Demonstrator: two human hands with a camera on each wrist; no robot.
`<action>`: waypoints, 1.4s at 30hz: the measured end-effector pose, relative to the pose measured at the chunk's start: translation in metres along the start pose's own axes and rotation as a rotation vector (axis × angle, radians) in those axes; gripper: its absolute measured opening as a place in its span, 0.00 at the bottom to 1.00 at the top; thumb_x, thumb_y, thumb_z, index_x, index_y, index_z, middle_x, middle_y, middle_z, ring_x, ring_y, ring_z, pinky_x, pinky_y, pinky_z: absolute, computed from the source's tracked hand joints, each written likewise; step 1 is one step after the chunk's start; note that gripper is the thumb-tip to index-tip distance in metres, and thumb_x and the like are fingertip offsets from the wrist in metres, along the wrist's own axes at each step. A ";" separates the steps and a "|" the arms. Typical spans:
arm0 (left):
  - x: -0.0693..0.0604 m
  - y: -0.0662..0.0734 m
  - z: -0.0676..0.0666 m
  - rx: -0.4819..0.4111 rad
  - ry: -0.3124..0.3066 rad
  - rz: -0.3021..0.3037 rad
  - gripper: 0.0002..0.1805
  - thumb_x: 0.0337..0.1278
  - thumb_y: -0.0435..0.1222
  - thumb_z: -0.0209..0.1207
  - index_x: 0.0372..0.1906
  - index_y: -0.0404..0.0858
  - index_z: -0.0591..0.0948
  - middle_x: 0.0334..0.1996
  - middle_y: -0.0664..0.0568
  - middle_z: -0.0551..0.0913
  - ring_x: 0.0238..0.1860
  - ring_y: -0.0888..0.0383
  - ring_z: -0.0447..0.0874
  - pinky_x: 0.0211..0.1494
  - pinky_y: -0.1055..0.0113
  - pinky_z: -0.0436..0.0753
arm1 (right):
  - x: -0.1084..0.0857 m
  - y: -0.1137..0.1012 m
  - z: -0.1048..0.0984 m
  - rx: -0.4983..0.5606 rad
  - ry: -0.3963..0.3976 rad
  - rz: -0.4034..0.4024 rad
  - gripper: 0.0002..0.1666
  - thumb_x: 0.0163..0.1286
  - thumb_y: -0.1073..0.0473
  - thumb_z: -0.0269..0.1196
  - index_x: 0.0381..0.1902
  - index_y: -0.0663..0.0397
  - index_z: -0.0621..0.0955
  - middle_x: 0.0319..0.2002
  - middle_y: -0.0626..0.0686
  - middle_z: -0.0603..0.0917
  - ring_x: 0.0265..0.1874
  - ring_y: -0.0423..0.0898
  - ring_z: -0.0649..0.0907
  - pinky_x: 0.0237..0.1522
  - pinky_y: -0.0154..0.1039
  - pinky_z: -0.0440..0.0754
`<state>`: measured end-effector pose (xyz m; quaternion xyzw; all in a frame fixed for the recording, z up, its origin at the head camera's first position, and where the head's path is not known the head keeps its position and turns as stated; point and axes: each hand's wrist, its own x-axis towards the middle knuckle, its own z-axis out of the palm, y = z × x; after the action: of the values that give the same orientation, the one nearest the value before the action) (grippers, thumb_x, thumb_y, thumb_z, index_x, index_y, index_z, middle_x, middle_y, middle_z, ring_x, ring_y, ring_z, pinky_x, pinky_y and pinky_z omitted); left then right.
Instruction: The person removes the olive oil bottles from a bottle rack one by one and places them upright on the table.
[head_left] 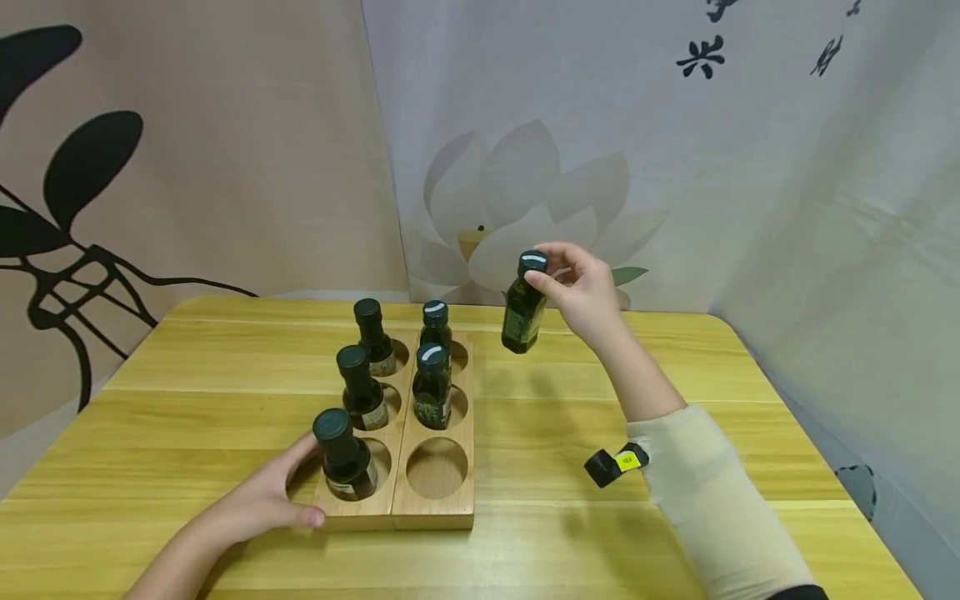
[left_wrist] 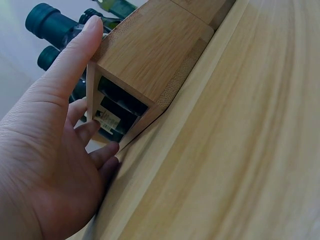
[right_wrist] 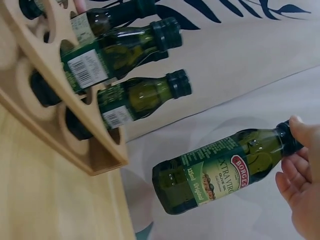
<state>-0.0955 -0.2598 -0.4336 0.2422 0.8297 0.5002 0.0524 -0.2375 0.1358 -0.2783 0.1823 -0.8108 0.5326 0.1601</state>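
Note:
In the head view, my right hand (head_left: 581, 287) pinches a small dark-green olive oil bottle (head_left: 521, 321) by its capped neck, above the table and right of the racks. Its BORGES label faces the right wrist camera (right_wrist: 217, 175). My left hand (head_left: 262, 492) grips the near left corner of the left wooden rack (head_left: 356, 518), thumb at the front and fingers along the side. That rack bears three dark bottles with long caps, the nearest bottle (head_left: 348, 467) beside my fingers. The adjoining right rack (head_left: 435, 512) has two olive oil bottles (head_left: 432, 392) and a vacant front hole (head_left: 437, 468).
Both racks stand side by side on a striped wooden table (head_left: 540, 483). Behind it hangs a printed cloth backdrop (head_left: 570, 100) with a lotus and dark plants. A black strap with a yellow tag (head_left: 626, 460) sticks out from my right sleeve (head_left: 712, 500).

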 end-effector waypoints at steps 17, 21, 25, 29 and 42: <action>0.000 0.003 -0.001 0.002 -0.009 -0.005 0.56 0.46 0.51 0.71 0.76 0.43 0.52 0.70 0.32 0.56 0.67 0.28 0.50 0.58 0.30 0.49 | -0.024 0.046 0.024 -0.007 -0.001 0.062 0.17 0.63 0.65 0.67 0.50 0.64 0.80 0.37 0.59 0.81 0.39 0.50 0.77 0.38 0.37 0.74; 0.000 0.003 -0.001 0.002 -0.009 -0.009 0.56 0.45 0.51 0.71 0.76 0.43 0.52 0.70 0.32 0.56 0.67 0.28 0.50 0.58 0.31 0.49 | -0.027 0.053 0.028 -0.006 0.002 0.074 0.18 0.63 0.66 0.67 0.50 0.65 0.80 0.37 0.60 0.81 0.39 0.51 0.77 0.38 0.38 0.74; 0.000 0.002 -0.001 0.005 -0.009 -0.015 0.56 0.45 0.51 0.72 0.76 0.43 0.52 0.70 0.32 0.57 0.67 0.29 0.51 0.59 0.33 0.50 | -0.032 0.061 0.030 0.006 0.000 0.087 0.19 0.62 0.61 0.68 0.50 0.60 0.81 0.37 0.57 0.81 0.37 0.48 0.77 0.37 0.41 0.74; 0.000 0.001 -0.001 0.007 -0.011 -0.017 0.56 0.45 0.51 0.71 0.76 0.43 0.52 0.70 0.32 0.57 0.67 0.29 0.51 0.59 0.33 0.50 | -0.035 0.068 0.033 0.006 0.003 0.083 0.19 0.62 0.59 0.69 0.50 0.59 0.81 0.36 0.55 0.81 0.37 0.47 0.77 0.37 0.42 0.75; 0.000 0.003 -0.001 0.003 -0.010 -0.009 0.57 0.45 0.52 0.71 0.76 0.41 0.52 0.70 0.31 0.56 0.67 0.27 0.49 0.61 0.33 0.51 | -0.039 0.070 0.032 0.006 0.021 0.092 0.22 0.60 0.59 0.70 0.52 0.60 0.80 0.39 0.55 0.81 0.40 0.50 0.78 0.38 0.37 0.75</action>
<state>-0.0947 -0.2597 -0.4310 0.2411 0.8313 0.4974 0.0585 -0.2374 0.1365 -0.3647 0.1398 -0.8150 0.5438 0.1434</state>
